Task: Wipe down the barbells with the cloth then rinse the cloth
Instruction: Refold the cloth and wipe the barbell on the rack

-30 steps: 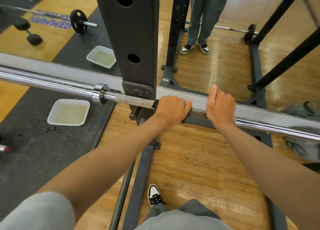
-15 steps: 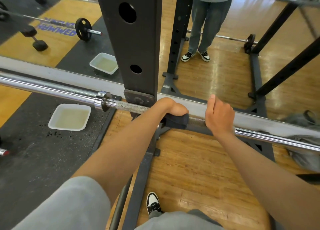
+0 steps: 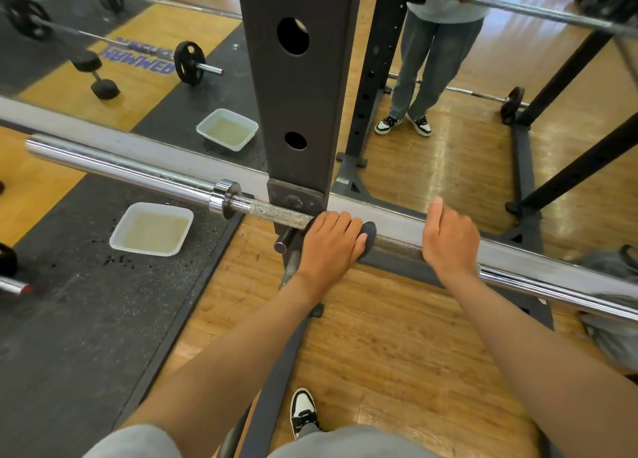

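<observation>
Barbell (image 3: pixel 121 167) chrome w/ grey knurled shaft; cloth (image 3: pixel 368 233) dark; basin (image 3: pixel 152 229) white, yellowish water; rack upright (image 3: pixel 297 88) blk; sneaker (image 3: pixel 303 412) blk/white.

floor: wood boards (image 3: pixel 397 347) through centre and right of frame, dark speckled rubber mat (image 3: pixel 69 319) at left, yellow panel (image 3: pixel 24 195) at far left edge. white tray of cloudy liquid (image 3: pixel 152 229) sits on the mat, left of centre, dark crumbs scattered just below it. rack base rail (image 3: pixel 276 388) runs along the boards at bottom centre; one black-and-white shoe (image 3: pixel 303 411) stands beside it.
</observation>
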`<move>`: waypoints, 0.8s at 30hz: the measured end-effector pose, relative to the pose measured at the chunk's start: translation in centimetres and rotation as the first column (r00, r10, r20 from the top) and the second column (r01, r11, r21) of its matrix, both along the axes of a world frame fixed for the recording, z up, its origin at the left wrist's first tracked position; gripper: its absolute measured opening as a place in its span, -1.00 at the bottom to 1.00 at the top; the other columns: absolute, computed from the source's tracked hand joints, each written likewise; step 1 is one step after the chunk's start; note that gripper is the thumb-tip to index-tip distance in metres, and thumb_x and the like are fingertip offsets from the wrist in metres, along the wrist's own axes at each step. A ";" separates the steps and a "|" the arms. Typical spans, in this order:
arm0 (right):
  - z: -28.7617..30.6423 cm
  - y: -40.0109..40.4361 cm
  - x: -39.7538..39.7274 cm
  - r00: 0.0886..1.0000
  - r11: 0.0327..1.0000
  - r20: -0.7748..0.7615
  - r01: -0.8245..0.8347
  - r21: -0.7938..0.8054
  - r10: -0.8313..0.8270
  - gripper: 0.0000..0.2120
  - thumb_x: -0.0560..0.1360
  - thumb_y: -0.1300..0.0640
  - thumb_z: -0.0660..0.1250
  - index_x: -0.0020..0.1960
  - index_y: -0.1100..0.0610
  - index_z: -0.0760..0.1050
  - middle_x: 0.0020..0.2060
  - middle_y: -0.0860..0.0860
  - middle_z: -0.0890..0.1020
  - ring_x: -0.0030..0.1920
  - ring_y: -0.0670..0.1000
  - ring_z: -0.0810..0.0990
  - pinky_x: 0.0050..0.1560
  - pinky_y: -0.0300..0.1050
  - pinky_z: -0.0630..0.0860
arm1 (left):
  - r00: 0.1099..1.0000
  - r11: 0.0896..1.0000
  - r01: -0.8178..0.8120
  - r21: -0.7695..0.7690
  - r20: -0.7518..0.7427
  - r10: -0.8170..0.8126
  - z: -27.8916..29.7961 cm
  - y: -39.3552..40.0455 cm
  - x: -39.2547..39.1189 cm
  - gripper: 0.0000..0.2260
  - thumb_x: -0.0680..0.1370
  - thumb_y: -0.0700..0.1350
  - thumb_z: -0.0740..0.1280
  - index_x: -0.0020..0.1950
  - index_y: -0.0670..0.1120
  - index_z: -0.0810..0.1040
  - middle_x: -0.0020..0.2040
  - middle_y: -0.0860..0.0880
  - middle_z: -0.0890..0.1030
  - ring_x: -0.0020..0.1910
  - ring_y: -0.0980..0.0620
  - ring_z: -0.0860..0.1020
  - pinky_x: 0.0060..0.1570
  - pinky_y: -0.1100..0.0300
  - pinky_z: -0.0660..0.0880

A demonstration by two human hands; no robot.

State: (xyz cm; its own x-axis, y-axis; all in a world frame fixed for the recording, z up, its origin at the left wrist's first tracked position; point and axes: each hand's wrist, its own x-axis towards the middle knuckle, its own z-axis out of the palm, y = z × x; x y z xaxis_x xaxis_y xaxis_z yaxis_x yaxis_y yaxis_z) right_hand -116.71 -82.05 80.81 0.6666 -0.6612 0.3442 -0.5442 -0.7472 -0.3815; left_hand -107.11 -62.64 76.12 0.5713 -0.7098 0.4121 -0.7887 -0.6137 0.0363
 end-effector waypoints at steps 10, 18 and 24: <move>-0.2 -0.1 0.0 0.999 0.997 -0.012 0.029 -0.066 -0.030 -0.60 0.67 0.18 -0.01 -0.20 0.24 0.48 -0.37 0.29 0.60 -0.35 0.36 0.58 -0.37 0.01 0.29 | 0.986 0.980 0.163 0.112 -0.062 -0.156 2.0 -5.2 -2.0 -0.63 0.65 0.03 0.07 -0.23 -0.02 0.54 -0.33 -0.03 0.60 -0.36 -0.12 0.56 -0.33 0.09 0.38; 0.0 0.8 0.1 0.994 0.992 0.026 0.104 -0.070 -0.103 -0.48 0.67 0.05 -0.02 -0.28 0.25 0.52 -0.38 0.31 0.61 -0.35 0.36 0.60 -0.34 0.07 0.43 | 0.980 0.983 0.160 0.093 -0.138 -0.146 1.9 -6.2 -3.1 -0.64 0.65 0.01 0.08 -0.24 0.00 0.54 -0.32 -0.03 0.59 -0.34 -0.13 0.56 -0.29 0.07 0.41; -0.4 0.2 -0.1 0.996 0.986 -0.087 0.014 -0.163 -0.029 -0.70 0.61 0.09 -0.09 -0.24 0.05 0.27 -0.42 0.19 0.58 -0.41 0.28 0.55 -0.36 -0.06 0.19 | 0.962 0.947 0.216 0.238 -0.216 -0.166 3.5 -7.0 -2.6 -0.55 0.73 0.02 0.07 -0.26 -0.04 0.55 -0.34 -0.05 0.60 -0.38 -0.13 0.56 -0.35 0.09 0.29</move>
